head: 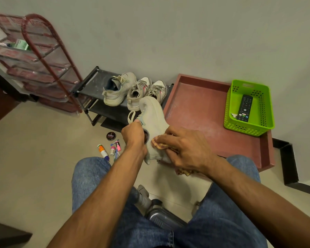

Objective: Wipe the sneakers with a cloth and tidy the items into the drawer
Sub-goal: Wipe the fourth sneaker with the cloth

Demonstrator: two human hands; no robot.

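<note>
Blue-jeaned knees (89,178) nearest, then the left hand (133,135) curled round the pale grey sneaker (155,120) at its collar to steady it (toe pointing away), right hand (184,149) fingers pressing a brownish cloth (159,143) on its side, mid-wipe.

Green basket (229,111) — remote (244,108) inside, red wire rack (48,65), grey wall (168,33)
</note>
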